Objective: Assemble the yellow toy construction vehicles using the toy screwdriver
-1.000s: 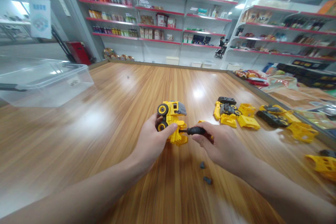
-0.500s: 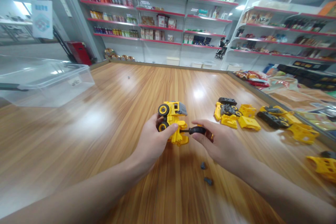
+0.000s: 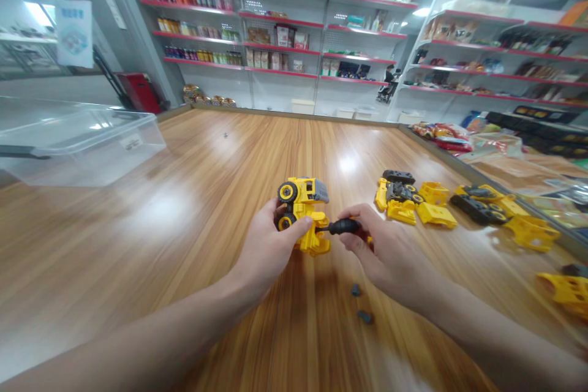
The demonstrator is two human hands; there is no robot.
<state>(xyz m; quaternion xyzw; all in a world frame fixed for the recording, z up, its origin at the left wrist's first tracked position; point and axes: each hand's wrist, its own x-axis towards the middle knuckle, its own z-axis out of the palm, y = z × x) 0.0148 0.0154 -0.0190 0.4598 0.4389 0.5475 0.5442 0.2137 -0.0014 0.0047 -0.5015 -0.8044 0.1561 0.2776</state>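
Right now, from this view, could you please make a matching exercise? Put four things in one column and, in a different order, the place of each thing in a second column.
Things:
1. yellow toy loader
2. black-handled screwdriver
3. clear plastic storage box
4. two small dark grey pieces

Places:
a. in the right hand
b. on the wooden table, below the hands
c. in the left hand
d. at the left side of the view

Pairs: 1-c, 2-a, 3-d, 4-b
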